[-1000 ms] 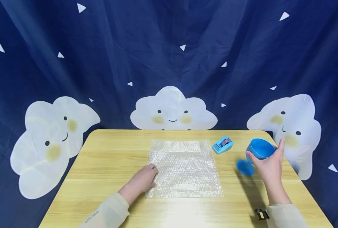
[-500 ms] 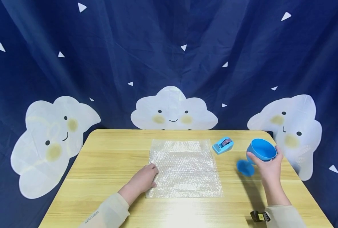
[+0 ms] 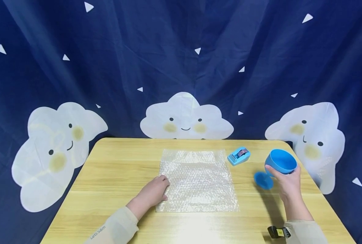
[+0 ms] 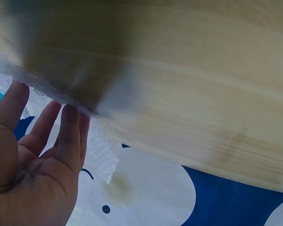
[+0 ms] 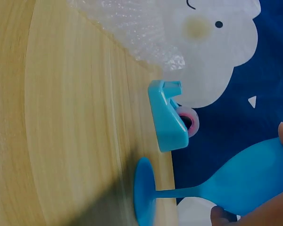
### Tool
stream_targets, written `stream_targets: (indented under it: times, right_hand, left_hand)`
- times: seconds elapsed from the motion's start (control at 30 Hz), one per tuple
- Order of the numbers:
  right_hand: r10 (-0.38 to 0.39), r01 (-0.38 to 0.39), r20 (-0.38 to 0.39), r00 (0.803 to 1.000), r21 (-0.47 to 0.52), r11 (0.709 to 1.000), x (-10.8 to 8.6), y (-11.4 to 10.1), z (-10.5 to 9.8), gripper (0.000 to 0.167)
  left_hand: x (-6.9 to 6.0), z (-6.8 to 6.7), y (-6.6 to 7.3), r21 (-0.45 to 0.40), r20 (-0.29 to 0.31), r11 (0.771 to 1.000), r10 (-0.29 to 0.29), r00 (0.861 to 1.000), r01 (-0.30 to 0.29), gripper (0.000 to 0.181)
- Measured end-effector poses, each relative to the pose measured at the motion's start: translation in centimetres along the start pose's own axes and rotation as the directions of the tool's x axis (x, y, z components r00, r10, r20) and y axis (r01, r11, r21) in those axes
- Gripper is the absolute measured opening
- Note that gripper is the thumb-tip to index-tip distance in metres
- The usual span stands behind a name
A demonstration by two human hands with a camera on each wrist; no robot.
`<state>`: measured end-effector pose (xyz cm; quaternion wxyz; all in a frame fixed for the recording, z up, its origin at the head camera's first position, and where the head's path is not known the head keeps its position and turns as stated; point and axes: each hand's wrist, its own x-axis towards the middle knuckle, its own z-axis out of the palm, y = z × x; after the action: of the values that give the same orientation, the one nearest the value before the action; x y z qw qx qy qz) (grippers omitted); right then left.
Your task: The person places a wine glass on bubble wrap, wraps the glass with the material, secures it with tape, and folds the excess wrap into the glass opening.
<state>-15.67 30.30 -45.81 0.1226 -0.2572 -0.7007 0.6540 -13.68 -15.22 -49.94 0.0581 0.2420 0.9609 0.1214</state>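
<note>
Right of the clear, square plastic bubble-wrap sheet point(image 3: 197, 184), the right hand point(image 3: 290, 184) curls round a blue, plastic-looking stemmed goblet point(image 3: 280, 162), best kept level (its stem looks slender). The left hand point(image 3: 153, 191) touches the sheet's left edge, fingers spread, grasping nothing; light pressure should do.

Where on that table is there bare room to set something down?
The table is bare between its left edge and the bubble wrap, beyond the left hand, and in front of the bubble wrap, between the left sleeve and right sleeve. The right side is crowded: the right hand holds the blue goblet near the tape dispenser.
</note>
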Motion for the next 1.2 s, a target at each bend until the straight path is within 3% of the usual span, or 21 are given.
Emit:
stream_targets:
  times: [0.17, 0.4, 0.53, 0.77, 1.03, 1.2]
  right_hand:
    - [0.034, -0.039, 0.058, 0.998, 0.077, 0.996, 0.2, 0.3, -0.2, 0.103]
    - [0.027, -0.065, 0.148, 0.989, 0.259, 0.964, 0.6, 1.1, -0.5, 0.092]
    - [0.029, -0.079, 0.200, 0.979, 0.248, 0.966, 0.8, 1.8, -0.7, 0.091]
    - [0.086, -0.174, 0.305, 0.949, 0.276, 0.945, 1.6, 3.3, -1.1, 0.092]
    - [0.078, -0.164, 0.300, 0.951, 0.274, 0.948, 2.0, 4.4, -1.1, 0.076]
    - [0.097, -0.167, 0.274, 0.957, 0.243, 0.956, 2.3, 4.8, -1.0, 0.068]
  left_hand:
    - [0.0, -0.2, 0.1, -0.006, -0.002, 1.000, 0.002, 1.000, -0.002, 0.052]
    - [-0.2, -0.3, 0.2, -0.019, -0.004, 1.000, -0.004, 1.000, 0.004, 0.050]
    - [-0.2, -0.4, 0.2, -0.032, -0.003, 0.999, -0.008, 1.000, 0.008, 0.050]
    - [-0.2, -0.5, 0.2, -0.045, -0.005, 0.999, -0.005, 1.000, 0.005, 0.049]
    - [-0.1, -0.4, -0.2, -0.020, 0.005, 1.000, 0.021, 1.000, -0.021, 0.048]
    - [0.0, -0.3, -0.7, -0.008, -0.009, 0.998, 0.058, 0.998, -0.058, 0.030]
